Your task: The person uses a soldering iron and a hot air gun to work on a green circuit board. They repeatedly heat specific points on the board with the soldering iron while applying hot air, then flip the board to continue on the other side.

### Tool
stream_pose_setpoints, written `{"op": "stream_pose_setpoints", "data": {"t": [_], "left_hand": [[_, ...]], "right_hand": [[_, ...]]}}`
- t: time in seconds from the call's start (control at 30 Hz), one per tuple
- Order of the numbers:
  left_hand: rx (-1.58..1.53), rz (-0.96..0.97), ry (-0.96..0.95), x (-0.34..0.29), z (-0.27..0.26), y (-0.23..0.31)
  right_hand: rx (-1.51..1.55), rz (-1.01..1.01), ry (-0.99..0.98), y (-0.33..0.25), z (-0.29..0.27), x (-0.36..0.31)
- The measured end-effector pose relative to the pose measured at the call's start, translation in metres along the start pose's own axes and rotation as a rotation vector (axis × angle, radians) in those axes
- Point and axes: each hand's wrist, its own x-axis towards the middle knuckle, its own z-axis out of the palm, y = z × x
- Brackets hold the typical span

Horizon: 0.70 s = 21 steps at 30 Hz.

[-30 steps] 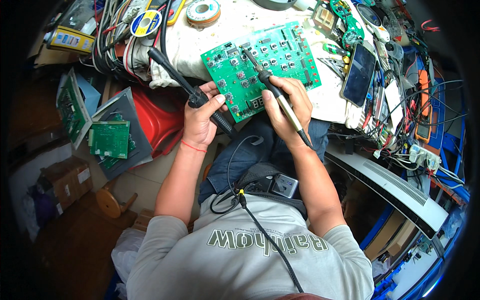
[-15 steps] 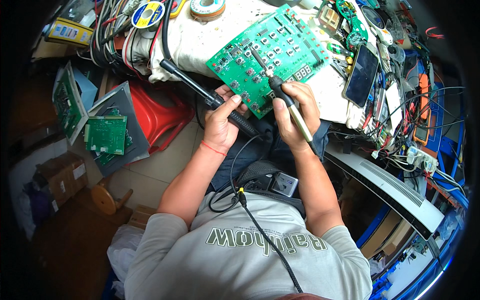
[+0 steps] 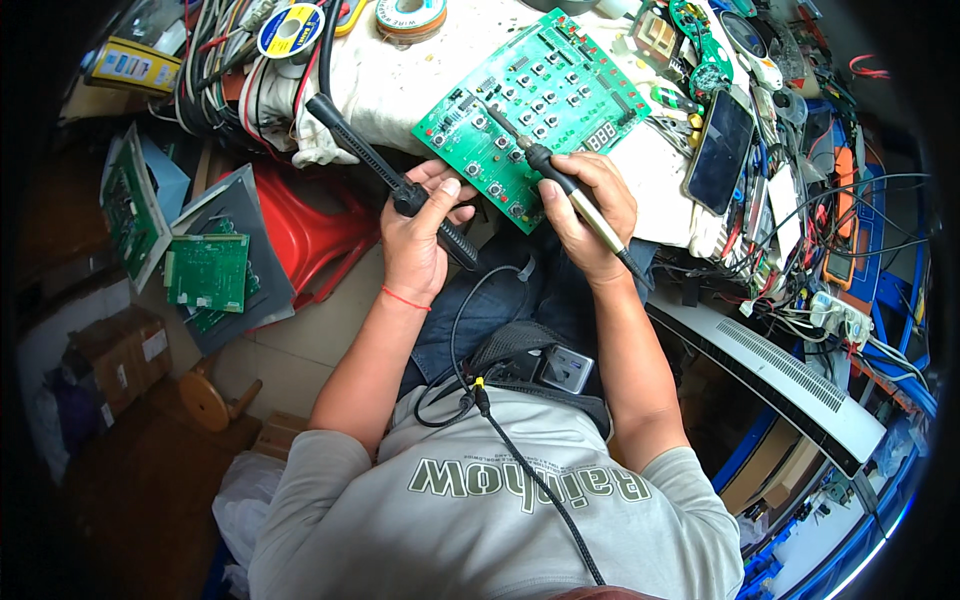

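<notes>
A green circuit board [image 3: 560, 112] with push-buttons, red LEDs and a digit display lies on the white cloth [image 3: 378, 80], one corner jutting past the near edge. My right hand [image 3: 600, 222] grips a soldering iron [image 3: 572, 192] like a pen. The iron's tip is over the board's left half; whether it touches cannot be made out. My left hand [image 3: 416, 240] is closed round a black tube-shaped tool that looks like a solder sucker [image 3: 352, 138], its long end pointing up and left. The left fingertips are by the board's lower-left edge.
Solder reels [image 3: 292, 30] and bundled cables stand at the far left. At right are a phone [image 3: 718, 150], tools and tangled wires. A red stool [image 3: 315, 225] and more boards [image 3: 208, 272] are lower left, a long white appliance [image 3: 775, 370] lower right.
My left hand has moved slightly left with the black tool, away from the board's corner. The soldering iron and right hand have shifted a little left; the board has moved slightly.
</notes>
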Motion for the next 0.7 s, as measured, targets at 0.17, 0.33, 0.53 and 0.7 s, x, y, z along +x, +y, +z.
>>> {"op": "stream_pose_setpoints", "data": {"t": [0.17,0.33,0.53,0.7], "left_hand": [[0.047,0.06,0.042,0.005,-0.005,0.005],[0.059,0.082,0.044,0.011,-0.001,0.011],[0.079,0.119,0.047,0.021,0.003,0.018],[0.086,0.124,0.049,0.024,0.003,0.019]], "right_hand": [[-0.037,-0.009,-0.013,0.001,0.001,0.001],[-0.043,-0.006,-0.03,0.001,0.001,0.002],[-0.055,-0.018,-0.054,0.0,0.0,0.004],[-0.066,-0.032,-0.095,0.002,-0.005,0.007]]}}
